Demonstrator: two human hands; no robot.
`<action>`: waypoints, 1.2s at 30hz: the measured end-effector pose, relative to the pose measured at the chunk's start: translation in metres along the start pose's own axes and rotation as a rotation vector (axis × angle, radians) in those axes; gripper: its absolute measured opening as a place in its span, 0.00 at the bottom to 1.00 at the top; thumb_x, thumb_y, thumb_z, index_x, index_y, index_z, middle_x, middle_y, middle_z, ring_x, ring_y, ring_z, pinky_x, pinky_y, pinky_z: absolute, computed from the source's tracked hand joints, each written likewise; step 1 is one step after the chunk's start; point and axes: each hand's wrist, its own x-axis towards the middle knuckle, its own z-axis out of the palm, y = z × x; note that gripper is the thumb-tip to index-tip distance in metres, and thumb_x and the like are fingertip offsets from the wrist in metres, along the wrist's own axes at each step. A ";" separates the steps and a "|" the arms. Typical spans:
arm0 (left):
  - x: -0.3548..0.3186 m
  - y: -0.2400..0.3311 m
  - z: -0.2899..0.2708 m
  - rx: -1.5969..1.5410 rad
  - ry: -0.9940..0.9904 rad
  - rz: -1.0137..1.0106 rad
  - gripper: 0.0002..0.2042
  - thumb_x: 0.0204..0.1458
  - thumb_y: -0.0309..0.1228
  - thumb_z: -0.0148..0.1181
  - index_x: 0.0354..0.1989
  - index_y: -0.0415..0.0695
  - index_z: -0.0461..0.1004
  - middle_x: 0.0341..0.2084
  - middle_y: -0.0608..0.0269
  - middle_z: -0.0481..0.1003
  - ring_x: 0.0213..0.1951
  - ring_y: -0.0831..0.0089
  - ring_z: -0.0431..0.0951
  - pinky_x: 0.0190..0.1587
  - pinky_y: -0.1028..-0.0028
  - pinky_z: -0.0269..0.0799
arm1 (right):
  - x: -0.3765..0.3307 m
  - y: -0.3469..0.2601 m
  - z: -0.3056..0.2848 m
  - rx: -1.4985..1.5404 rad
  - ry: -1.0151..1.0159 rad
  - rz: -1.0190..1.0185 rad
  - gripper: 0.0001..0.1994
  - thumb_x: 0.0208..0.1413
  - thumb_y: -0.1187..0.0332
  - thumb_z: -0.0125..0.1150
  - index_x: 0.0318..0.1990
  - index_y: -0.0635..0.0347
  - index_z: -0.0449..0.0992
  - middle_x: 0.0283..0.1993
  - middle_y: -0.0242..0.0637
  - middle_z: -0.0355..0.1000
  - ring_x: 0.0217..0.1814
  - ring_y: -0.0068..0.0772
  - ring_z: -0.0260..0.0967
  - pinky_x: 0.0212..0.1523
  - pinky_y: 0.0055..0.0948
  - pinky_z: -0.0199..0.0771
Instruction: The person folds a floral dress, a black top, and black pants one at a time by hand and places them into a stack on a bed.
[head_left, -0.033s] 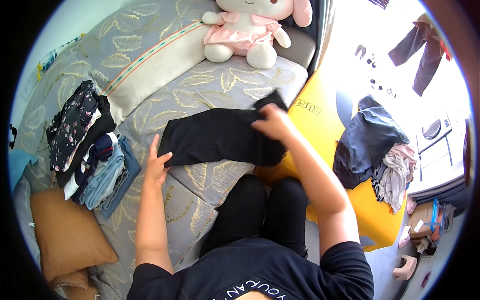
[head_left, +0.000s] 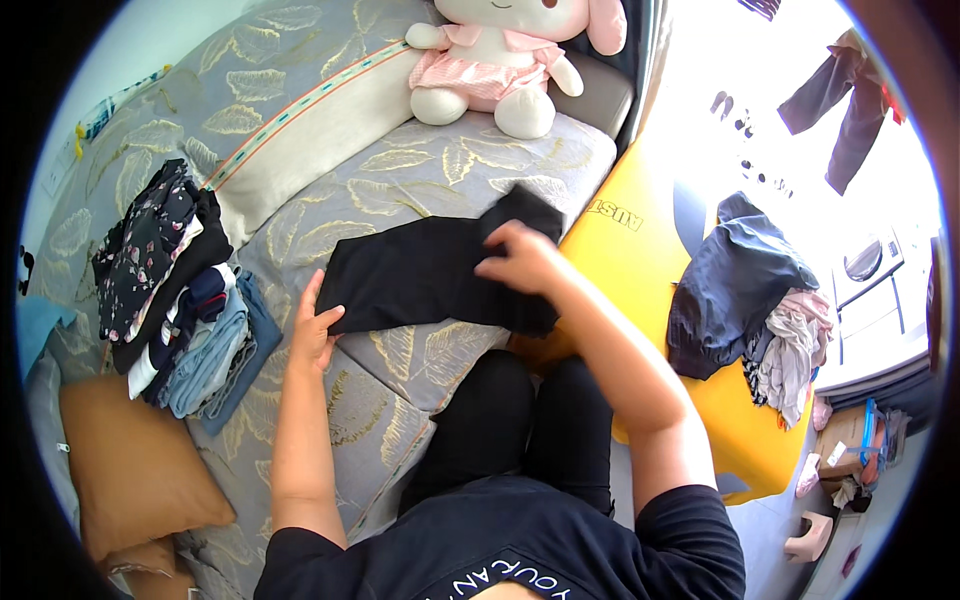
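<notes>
A folded black garment (head_left: 405,275) lies across the sofa seat in front of my knees; its exact kind is hidden by the folds. My left hand (head_left: 320,325) rests against its left edge, with thumb and fingers spread apart. At the other end, my right hand (head_left: 525,260) is curled on the cloth and lifts a flap of it, which is blurred by motion. The flap stands up above the right end and leans over the rest of the garment.
Stacked folded clothes (head_left: 190,300) stand at the left, above a brown cushion (head_left: 145,465). A plush toy (head_left: 490,75) sits at the far side. On the right, a yellow bench-like surface (head_left: 620,260) carries a crumpled dark garment (head_left: 735,285) and pale rumpled clothes (head_left: 795,350).
My right hand has moved a little left, carrying the flap of the black garment inward over it. My left hand stays at the left edge.
</notes>
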 end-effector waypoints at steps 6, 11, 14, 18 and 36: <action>0.016 -0.010 -0.015 -0.013 -0.040 0.018 0.33 0.46 0.14 0.53 0.65 0.46 0.60 0.54 0.56 0.70 0.49 0.69 0.75 0.48 0.72 0.74 | -0.012 0.023 0.044 0.277 0.209 0.197 0.17 0.46 0.62 0.67 0.42 0.62 0.77 0.40 0.45 0.77 0.44 0.42 0.75 0.44 0.34 0.75; 0.016 -0.011 -0.014 0.011 -0.022 0.028 0.33 0.46 0.13 0.53 0.65 0.44 0.60 0.54 0.54 0.69 0.52 0.67 0.74 0.53 0.72 0.71 | -0.035 0.057 0.046 0.170 0.519 0.287 0.15 0.47 0.63 0.67 0.39 0.63 0.77 0.36 0.45 0.75 0.40 0.43 0.74 0.41 0.36 0.74; 0.019 -0.023 -0.020 0.018 -0.005 0.053 0.32 0.46 0.13 0.52 0.64 0.43 0.61 0.54 0.53 0.69 0.53 0.66 0.73 0.55 0.70 0.70 | -0.036 0.022 0.067 0.105 0.419 0.160 0.18 0.47 0.57 0.68 0.39 0.61 0.77 0.37 0.45 0.74 0.42 0.46 0.72 0.43 0.39 0.73; 0.026 -0.036 -0.024 -0.082 0.053 0.051 0.31 0.46 0.13 0.50 0.63 0.42 0.62 0.54 0.52 0.69 0.53 0.64 0.72 0.56 0.68 0.69 | -0.016 -0.045 0.103 -0.189 0.292 0.075 0.26 0.47 0.50 0.66 0.45 0.62 0.74 0.48 0.48 0.70 0.53 0.50 0.67 0.47 0.45 0.73; 0.032 -0.040 0.233 0.406 -0.675 0.341 0.31 0.45 0.16 0.53 0.62 0.42 0.61 0.56 0.56 0.69 0.32 0.82 0.73 0.38 0.79 0.71 | -0.118 0.142 -0.038 1.778 0.855 0.504 0.13 0.47 0.74 0.49 0.40 0.68 0.74 0.43 0.49 0.76 0.44 0.47 0.76 0.51 0.43 0.77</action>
